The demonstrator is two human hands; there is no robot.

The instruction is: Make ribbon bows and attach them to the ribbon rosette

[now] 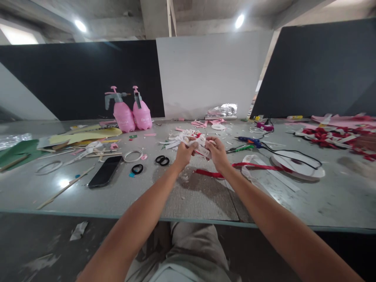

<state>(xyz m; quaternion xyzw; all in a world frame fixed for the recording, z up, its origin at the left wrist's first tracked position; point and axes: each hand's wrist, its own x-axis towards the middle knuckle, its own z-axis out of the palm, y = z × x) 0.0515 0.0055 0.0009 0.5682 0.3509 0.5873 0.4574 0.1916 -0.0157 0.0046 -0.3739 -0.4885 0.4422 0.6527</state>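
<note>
Between both hands, above the middle of the table, is a white ribbon [202,150] with faint printing, folded or looped. My left hand [186,152] pinches its left side, and my right hand [216,152] grips its right side. A bit of red shows behind the ribbon, partly hidden by the fingers. Just behind the hands lies a heap of white strips [176,139]. A red ribbon [210,173] runs under my right forearm towards a white ribbon spool [299,166] on the right.
Left are a black phone [105,172], black rings [162,160], a thin stick [66,188] and pink spray bottles [125,115]. Right are a blue glue gun [249,140] with a black cord, a green cutter [243,148] and a red-and-white ribbon pile [329,139]. Boards [214,74] stand behind.
</note>
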